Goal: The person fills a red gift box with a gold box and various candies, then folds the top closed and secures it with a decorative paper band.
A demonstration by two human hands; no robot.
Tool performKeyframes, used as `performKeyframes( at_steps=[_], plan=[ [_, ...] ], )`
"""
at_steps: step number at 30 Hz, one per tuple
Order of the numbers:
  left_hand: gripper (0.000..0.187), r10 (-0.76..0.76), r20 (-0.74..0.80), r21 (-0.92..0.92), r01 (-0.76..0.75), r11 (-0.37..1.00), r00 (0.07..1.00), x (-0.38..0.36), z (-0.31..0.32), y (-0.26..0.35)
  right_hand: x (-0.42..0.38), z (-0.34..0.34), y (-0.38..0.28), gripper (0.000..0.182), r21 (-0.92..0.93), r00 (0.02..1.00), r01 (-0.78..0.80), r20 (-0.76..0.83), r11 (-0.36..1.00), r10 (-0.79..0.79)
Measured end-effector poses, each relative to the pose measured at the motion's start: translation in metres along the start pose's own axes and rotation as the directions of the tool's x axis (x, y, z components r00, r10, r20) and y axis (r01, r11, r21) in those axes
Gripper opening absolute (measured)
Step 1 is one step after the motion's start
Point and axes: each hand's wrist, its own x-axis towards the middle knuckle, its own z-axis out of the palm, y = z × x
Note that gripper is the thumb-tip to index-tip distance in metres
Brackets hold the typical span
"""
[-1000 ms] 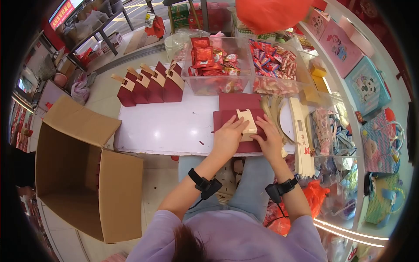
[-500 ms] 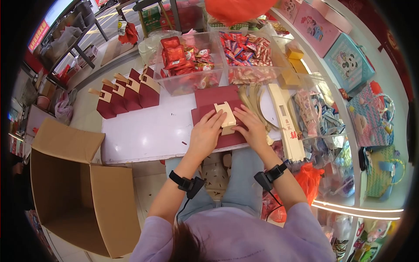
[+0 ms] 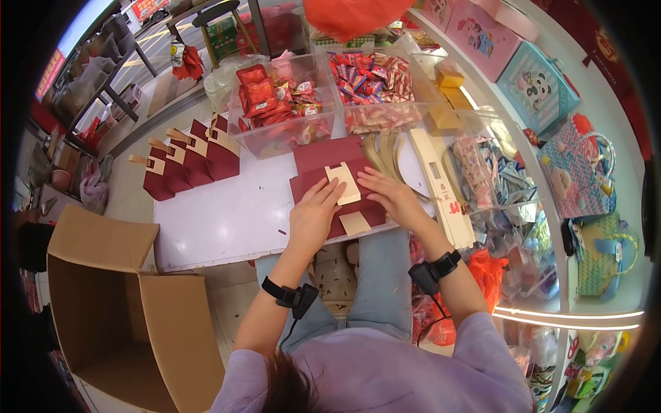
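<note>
Flat maroon card pieces [image 3: 320,157] lie on the white table [image 3: 213,230] in front of me. A cream paper piece [image 3: 350,191] with a cut-out at its top rests on them, and a cream patch [image 3: 354,223] shows below it. My left hand [image 3: 313,215] lies on the left side of the maroon card, its fingertips on the cream piece's left edge. My right hand [image 3: 391,196] is on the right side with its fingers spread, the tips by the cream piece's right edge. Neither hand grips anything.
Several maroon boxes [image 3: 189,164] with cream tops stand at the left. Clear bins of red packets [image 3: 261,96] and wrapped sweets [image 3: 375,79] are at the back. Cream strips [image 3: 441,189] lie right. An open carton [image 3: 172,323] is at lower left.
The right hand has shifted up and outward, uncovering the lower cream patch. The left hand has slid slightly off the cream piece. The whole view has shifted a little.
</note>
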Motion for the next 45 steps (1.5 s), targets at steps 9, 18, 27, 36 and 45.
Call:
performKeyframes(
  at_steps=[9,18,27,36,45],
  plan=[
    [0.048,0.049,-0.006,0.028,-0.048,0.998,0.999,0.001,0.000,-0.001,0.000,0.004,0.001,0.041,0.045,0.996,-0.057,-0.069,0.997,0.060],
    [0.047,0.042,-0.009,0.049,-0.041,0.998,0.999,-0.002,0.003,-0.002,0.006,0.000,-0.019,0.032,-0.250,0.999,0.007,-0.034,0.968,-0.016],
    [0.043,-0.004,-0.013,-0.102,0.003,0.995,1.000,-0.001,0.005,-0.006,0.005,0.036,-0.004,0.032,-0.295,0.965,0.145,-0.169,0.944,-0.201],
    [0.034,0.015,-0.132,-0.025,-0.018,1.000,0.991,-0.001,0.012,0.000,0.001,0.041,-0.001,0.039,-0.404,0.934,0.170,-0.225,0.899,-0.278],
    [0.029,-0.013,-0.140,-0.154,-0.009,0.988,0.990,0.001,0.015,-0.003,-0.018,0.002,-0.022,0.069,-0.287,0.996,0.066,-0.044,0.956,-0.082]
  ],
)
